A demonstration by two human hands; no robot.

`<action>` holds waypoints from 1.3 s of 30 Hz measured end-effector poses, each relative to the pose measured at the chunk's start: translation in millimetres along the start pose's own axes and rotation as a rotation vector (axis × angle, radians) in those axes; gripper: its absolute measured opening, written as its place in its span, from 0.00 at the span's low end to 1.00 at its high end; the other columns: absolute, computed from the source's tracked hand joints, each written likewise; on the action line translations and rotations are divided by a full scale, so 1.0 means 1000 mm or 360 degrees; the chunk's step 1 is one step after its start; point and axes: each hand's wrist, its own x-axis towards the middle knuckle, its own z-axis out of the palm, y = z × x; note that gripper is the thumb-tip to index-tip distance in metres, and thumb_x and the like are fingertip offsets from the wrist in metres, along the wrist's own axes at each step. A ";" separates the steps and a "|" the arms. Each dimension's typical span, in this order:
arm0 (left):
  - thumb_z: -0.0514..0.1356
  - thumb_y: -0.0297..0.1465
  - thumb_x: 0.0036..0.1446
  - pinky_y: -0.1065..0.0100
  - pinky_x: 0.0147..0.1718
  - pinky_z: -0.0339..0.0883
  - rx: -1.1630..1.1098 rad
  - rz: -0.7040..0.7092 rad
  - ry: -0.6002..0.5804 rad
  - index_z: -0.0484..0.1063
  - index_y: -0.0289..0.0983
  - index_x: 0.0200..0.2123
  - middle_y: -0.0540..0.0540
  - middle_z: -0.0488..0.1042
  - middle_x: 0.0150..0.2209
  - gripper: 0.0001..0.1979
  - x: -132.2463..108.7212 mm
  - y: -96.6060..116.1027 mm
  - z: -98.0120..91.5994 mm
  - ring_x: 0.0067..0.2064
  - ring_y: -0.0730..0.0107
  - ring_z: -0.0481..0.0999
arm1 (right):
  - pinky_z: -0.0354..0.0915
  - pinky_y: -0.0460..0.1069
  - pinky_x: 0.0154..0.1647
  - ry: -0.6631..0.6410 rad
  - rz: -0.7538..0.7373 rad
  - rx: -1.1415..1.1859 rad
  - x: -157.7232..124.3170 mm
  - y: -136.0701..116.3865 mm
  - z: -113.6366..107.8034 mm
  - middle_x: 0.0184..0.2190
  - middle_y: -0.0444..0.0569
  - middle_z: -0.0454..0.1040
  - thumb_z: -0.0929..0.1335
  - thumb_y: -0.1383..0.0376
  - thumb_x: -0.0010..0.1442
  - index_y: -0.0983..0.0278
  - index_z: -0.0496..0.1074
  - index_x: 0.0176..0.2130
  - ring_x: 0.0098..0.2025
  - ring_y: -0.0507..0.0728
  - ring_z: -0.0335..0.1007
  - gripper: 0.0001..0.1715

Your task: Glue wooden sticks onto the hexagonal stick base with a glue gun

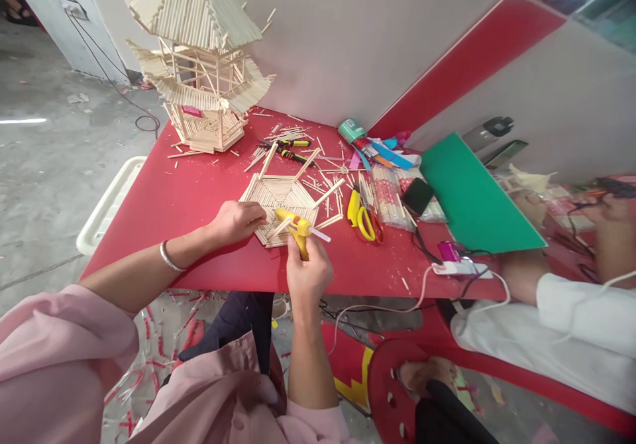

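My right hand [309, 268] is wrapped round the handle of a yellow hot glue gun [299, 226], a pale glue stick poking from its back end. Its nozzle points left over a hexagonal base made of thin wooden sticks [293, 192], which lies on the red table. Several short sticks stand up from the base's corners. At the base's left edge, my left hand [238, 221] has its fingers closed; whether they pinch a stick or the edge itself is hidden.
A stick pagoda [199, 66] stands at the table's back left. Pliers [293, 151], yellow-handled scissors [362, 215], bagged sticks [390, 195] and a tipped green can [352, 131] lie around. A green board [481, 199] and power strip [462, 270] are right, beside another person's arm [527, 278].
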 end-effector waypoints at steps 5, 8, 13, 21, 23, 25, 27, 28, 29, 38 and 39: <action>0.55 0.29 0.64 0.70 0.26 0.58 0.0028 -0.0040 -0.0068 0.75 0.36 0.33 0.47 0.78 0.29 0.10 -0.001 0.000 0.001 0.30 0.71 0.76 | 0.64 0.49 0.37 -0.0023 0.0001 -0.0103 0.009 -0.009 0.011 0.39 0.57 0.82 0.65 0.53 0.68 0.66 0.80 0.47 0.39 0.59 0.77 0.23; 0.55 0.28 0.63 0.70 0.26 0.58 0.0036 -0.0083 -0.0128 0.75 0.36 0.32 0.47 0.79 0.29 0.09 -0.001 0.000 0.001 0.30 0.70 0.76 | 0.62 0.49 0.35 -0.0079 0.0000 -0.0187 0.013 -0.013 0.015 0.38 0.55 0.81 0.64 0.57 0.68 0.65 0.79 0.47 0.38 0.59 0.76 0.19; 0.55 0.29 0.62 0.70 0.26 0.58 0.0049 -0.0109 -0.0169 0.75 0.36 0.32 0.46 0.78 0.30 0.10 -0.001 0.001 0.001 0.31 0.69 0.77 | 0.61 0.49 0.35 -0.0125 -0.0014 -0.0239 0.014 -0.013 0.017 0.39 0.54 0.81 0.65 0.60 0.67 0.64 0.79 0.47 0.39 0.59 0.76 0.17; 0.54 0.28 0.62 0.71 0.28 0.61 -0.0010 -0.0068 -0.0142 0.74 0.36 0.31 0.46 0.78 0.29 0.10 -0.001 0.001 0.002 0.30 0.69 0.76 | 0.62 0.49 0.35 -0.0088 -0.0042 -0.0241 0.011 -0.011 0.014 0.38 0.54 0.82 0.65 0.57 0.68 0.65 0.80 0.47 0.38 0.58 0.77 0.19; 0.53 0.28 0.63 0.71 0.28 0.61 -0.0027 -0.0056 -0.0135 0.74 0.36 0.31 0.46 0.77 0.29 0.11 -0.001 0.000 0.002 0.30 0.70 0.76 | 0.63 0.49 0.36 -0.0060 -0.0042 -0.0218 0.011 -0.010 0.012 0.39 0.55 0.82 0.65 0.56 0.68 0.65 0.80 0.48 0.38 0.58 0.77 0.20; 0.53 0.28 0.63 0.71 0.28 0.61 -0.0035 -0.0038 -0.0132 0.74 0.36 0.31 0.46 0.77 0.28 0.11 0.000 0.000 0.002 0.29 0.70 0.75 | 0.63 0.49 0.36 -0.0036 -0.0029 -0.0205 0.011 -0.010 0.012 0.39 0.55 0.82 0.65 0.55 0.68 0.65 0.80 0.48 0.38 0.58 0.77 0.21; 0.53 0.28 0.64 0.71 0.27 0.62 -0.0037 -0.0019 -0.0123 0.75 0.36 0.32 0.46 0.77 0.28 0.11 -0.001 0.000 0.003 0.29 0.70 0.75 | 0.63 0.49 0.36 -0.0039 -0.0008 -0.0206 0.013 -0.009 0.013 0.38 0.55 0.81 0.65 0.55 0.68 0.65 0.79 0.48 0.38 0.58 0.76 0.21; 0.53 0.28 0.64 0.71 0.27 0.62 -0.0038 -0.0012 -0.0112 0.75 0.36 0.32 0.46 0.77 0.28 0.12 -0.001 0.000 0.003 0.29 0.70 0.75 | 0.63 0.48 0.36 -0.0056 0.0000 -0.0209 0.013 -0.008 0.013 0.37 0.55 0.81 0.65 0.55 0.68 0.65 0.79 0.48 0.38 0.58 0.76 0.21; 0.53 0.28 0.65 0.71 0.27 0.62 -0.0044 -0.0006 -0.0098 0.75 0.36 0.32 0.46 0.77 0.28 0.12 -0.001 -0.001 0.003 0.29 0.69 0.76 | 0.63 0.48 0.36 -0.0076 0.0004 -0.0211 0.014 -0.008 0.014 0.37 0.55 0.81 0.65 0.55 0.68 0.65 0.79 0.49 0.38 0.58 0.76 0.21; 0.52 0.29 0.65 0.70 0.31 0.65 -0.0190 -0.0101 -0.0100 0.77 0.36 0.40 0.43 0.80 0.37 0.13 0.001 0.005 -0.001 0.35 0.69 0.78 | 0.65 0.49 0.38 -0.0048 0.0013 -0.0098 0.010 -0.009 0.002 0.37 0.57 0.81 0.65 0.50 0.68 0.66 0.79 0.50 0.38 0.59 0.76 0.26; 0.51 0.28 0.63 0.70 0.30 0.64 -0.0179 -0.0111 -0.0100 0.77 0.36 0.36 0.44 0.79 0.35 0.14 0.002 0.007 -0.004 0.34 0.69 0.77 | 0.65 0.49 0.38 -0.0034 0.0025 -0.0090 0.010 -0.009 0.001 0.37 0.57 0.80 0.65 0.50 0.68 0.66 0.79 0.50 0.39 0.59 0.76 0.26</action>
